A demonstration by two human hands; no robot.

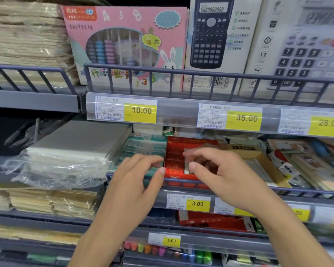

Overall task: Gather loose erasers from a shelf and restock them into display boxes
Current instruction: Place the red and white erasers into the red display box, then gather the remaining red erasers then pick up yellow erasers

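Grey tiered shop shelves [33,100] with yellow price tags [140,113]

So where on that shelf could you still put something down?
Bare room shows only inside the yellow-rimmed box, right of the red box. The red box is crowded under the right hand; the green box by the left hand looks full.

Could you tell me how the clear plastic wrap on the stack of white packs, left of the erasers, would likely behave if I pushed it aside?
The clear plastic wrap is crumpled and sags over the shelf rail, so it is probably floppy and very light. Its glossy folds suggest it may slide easily. It hangs loose beside the left hand, so it could snag rather than move cleanly.
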